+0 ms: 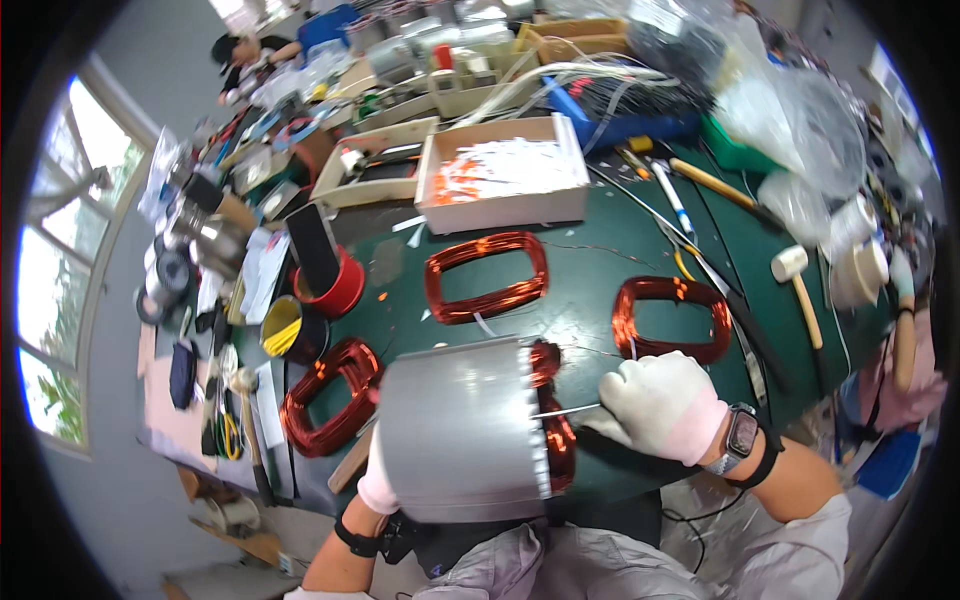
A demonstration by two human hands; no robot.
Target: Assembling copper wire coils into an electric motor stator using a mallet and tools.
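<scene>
A large grey cylindrical stator core (455, 430) lies on its side at the near edge of the table. White slot liners (533, 420) line its right end, and copper winding (556, 450) bulges out there. My left hand (376, 478), in a white and pink glove, holds the core's left end; most of its fingers are hidden behind the core. My right hand (660, 405), gloved too, is closed around a thin metal rod (570, 411) whose tip reaches the winding at the right end. Loose copper coils lie around: one left (330, 398), one beyond (487, 277), one right (672, 318).
Behind the coils stands a box of white and orange strips (505, 215). A black container with yellow pieces (294, 330) and a red round holder (335, 290) stand left. A white-headed mallet (800, 290) and long-handled tools lie right. Co-workers are at far left and right.
</scene>
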